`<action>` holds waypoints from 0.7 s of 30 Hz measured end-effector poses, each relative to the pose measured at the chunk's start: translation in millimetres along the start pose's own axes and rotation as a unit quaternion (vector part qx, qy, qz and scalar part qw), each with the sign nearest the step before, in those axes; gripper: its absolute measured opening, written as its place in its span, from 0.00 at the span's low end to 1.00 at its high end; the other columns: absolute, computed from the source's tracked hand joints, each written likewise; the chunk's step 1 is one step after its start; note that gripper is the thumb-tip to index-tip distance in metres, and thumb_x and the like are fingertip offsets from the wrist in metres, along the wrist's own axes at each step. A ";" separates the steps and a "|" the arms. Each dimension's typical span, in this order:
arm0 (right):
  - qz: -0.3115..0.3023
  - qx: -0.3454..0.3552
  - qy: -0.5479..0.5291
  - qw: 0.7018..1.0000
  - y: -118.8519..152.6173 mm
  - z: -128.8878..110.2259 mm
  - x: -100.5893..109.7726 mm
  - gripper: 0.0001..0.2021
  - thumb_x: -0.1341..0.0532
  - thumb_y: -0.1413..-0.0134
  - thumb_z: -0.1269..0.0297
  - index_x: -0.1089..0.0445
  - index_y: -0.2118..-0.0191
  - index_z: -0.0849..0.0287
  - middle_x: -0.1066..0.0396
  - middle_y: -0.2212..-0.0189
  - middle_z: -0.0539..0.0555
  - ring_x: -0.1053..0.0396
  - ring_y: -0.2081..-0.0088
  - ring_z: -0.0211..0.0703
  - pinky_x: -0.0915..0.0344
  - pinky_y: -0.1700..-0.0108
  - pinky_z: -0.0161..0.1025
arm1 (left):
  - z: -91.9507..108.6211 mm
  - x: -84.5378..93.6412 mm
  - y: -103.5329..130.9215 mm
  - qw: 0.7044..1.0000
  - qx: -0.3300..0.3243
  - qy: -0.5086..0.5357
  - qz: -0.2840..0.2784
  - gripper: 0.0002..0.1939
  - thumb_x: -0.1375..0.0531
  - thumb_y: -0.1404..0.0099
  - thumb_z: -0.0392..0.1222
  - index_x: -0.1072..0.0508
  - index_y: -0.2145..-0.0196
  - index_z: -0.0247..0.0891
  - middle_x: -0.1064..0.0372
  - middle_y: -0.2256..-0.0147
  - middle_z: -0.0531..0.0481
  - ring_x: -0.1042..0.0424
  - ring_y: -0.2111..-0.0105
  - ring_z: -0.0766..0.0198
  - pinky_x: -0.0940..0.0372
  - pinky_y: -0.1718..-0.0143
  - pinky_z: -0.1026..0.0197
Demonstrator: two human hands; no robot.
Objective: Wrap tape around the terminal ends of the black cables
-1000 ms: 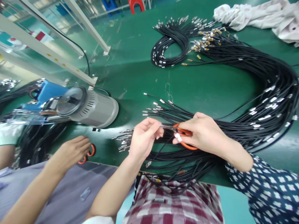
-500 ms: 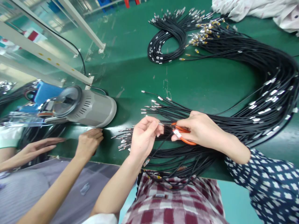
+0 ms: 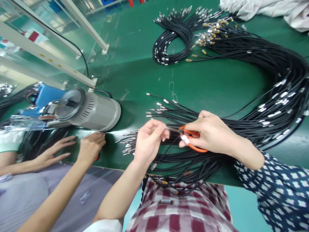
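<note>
My left hand [image 3: 150, 138] pinches the end of a black cable between thumb and fingers. In my right hand [image 3: 212, 133] is a pair of orange-handled pliers [image 3: 196, 148] with a white label on one handle; their jaws point left, close to the held cable end. Whether the jaws touch the cable I cannot make out. Beneath both hands runs a thick bundle of black cables [image 3: 241, 127], with white tags along it and metal-tipped ends fanning out to the left.
A coiled cable bundle [image 3: 158, 48] lies at the back of the green table [image 3: 135, 77]. To the left stands a grey machine [image 3: 96, 109] beside a white metal frame [image 3: 79, 75]. A co-worker's hands [image 3: 90, 148] are near it. White cloth [image 3: 263, 9] lies at back right.
My right hand has moved slightly right with the pliers, away from my left hand, which stays nearly in place. The co-worker's far-left hand has spread its fingers and shifted a little right.
</note>
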State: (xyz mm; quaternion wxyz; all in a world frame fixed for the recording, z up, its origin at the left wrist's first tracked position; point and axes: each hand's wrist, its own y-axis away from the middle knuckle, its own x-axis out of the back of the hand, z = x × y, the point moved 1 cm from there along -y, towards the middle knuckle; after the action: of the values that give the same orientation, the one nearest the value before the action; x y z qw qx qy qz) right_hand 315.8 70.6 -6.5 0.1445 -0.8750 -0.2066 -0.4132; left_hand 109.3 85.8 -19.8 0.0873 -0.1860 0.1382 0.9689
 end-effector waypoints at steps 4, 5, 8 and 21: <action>-0.030 -0.008 -0.032 0.999 -0.9 2.6 0.2 0.22 0.41 0.38 0.48 0.36 0.78 0.58 0.37 0.84 0.44 0.51 0.79 0.34 0.50 0.62 0.39 | 1.1 -0.5 0.3 1.000 0.005 -0.004 -0.005 0.11 0.29 0.43 0.43 0.26 0.72 0.35 0.29 0.78 0.52 0.32 0.78 0.69 0.40 0.75 0.67; -0.035 -0.010 -0.036 0.999 -0.9 3.4 -0.1 0.23 0.42 0.38 0.47 0.36 0.78 0.58 0.37 0.84 0.44 0.51 0.79 0.34 0.50 0.63 0.39 | 1.4 -0.8 0.2 1.000 0.005 -0.005 -0.006 0.11 0.29 0.43 0.43 0.26 0.72 0.35 0.30 0.79 0.52 0.32 0.78 0.69 0.40 0.75 0.67; -0.033 -0.009 -0.035 0.999 -0.8 4.5 -1.7 0.23 0.43 0.37 0.47 0.35 0.78 0.58 0.37 0.84 0.44 0.51 0.79 0.34 0.50 0.62 0.39 | 2.1 -1.8 0.0 1.000 0.004 -0.009 -0.003 0.12 0.29 0.44 0.44 0.26 0.72 0.35 0.30 0.79 0.52 0.33 0.78 0.69 0.40 0.75 0.66; 0.044 0.008 0.040 0.998 0.7 -3.0 -1.5 0.22 0.42 0.38 0.46 0.32 0.75 0.58 0.30 0.81 0.47 0.42 0.79 0.34 0.52 0.63 0.41 | 2.7 -3.3 1.8 1.000 0.002 -0.003 0.014 0.12 0.28 0.45 0.44 0.27 0.73 0.36 0.31 0.79 0.53 0.33 0.78 0.69 0.40 0.75 0.65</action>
State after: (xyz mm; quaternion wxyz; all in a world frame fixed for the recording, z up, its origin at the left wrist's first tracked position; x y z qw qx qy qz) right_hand 313.3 68.3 -5.9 0.1779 -0.8647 -0.1652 -0.4397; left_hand 111.0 84.5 -15.7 0.0748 -0.1813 0.1422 0.9702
